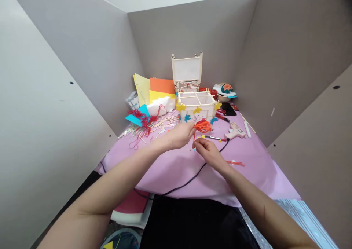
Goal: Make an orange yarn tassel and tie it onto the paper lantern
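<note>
Two bare forearms (pixel 125 174) are reaching in from the near side, over a purple cloth (pixel 167 172) that is spreading beneath both hands. A decorated stick box (pixel 205 112) is standing just beyond the hands. The left hand (pixel 183 134) is closing its fingertips on the gathered end of an orange yarn bundle (pixel 203 126); the bundle is lying just off those fingertips toward the right, its long axis running roughly sideways. The right hand (pixel 209 152), nearer the body, is pinching what looks like a strand (pixel 194 134) hanging below that gathered end. The left hand is being the nearer one, touching the bundle.
</note>
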`<action>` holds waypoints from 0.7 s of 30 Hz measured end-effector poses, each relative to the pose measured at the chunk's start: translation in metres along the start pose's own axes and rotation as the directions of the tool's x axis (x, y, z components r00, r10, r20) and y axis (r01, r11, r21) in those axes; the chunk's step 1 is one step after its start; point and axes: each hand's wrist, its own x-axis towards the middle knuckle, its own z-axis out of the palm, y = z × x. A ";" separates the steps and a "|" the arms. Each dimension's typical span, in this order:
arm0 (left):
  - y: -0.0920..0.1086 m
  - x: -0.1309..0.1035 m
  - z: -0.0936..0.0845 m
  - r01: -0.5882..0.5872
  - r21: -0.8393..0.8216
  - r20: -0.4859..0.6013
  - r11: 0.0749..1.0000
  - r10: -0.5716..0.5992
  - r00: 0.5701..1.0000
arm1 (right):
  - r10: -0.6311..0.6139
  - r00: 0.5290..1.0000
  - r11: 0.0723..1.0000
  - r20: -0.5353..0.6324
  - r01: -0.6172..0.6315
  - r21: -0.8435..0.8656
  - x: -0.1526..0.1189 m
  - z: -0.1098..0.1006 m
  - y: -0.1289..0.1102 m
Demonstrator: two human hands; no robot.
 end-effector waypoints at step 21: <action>0.015 -0.036 0.045 -0.291 -0.316 -0.088 0.903 0.278 0.957 | 0.048 0.997 0.968 0.059 -0.061 0.245 -0.008 -0.044 -0.012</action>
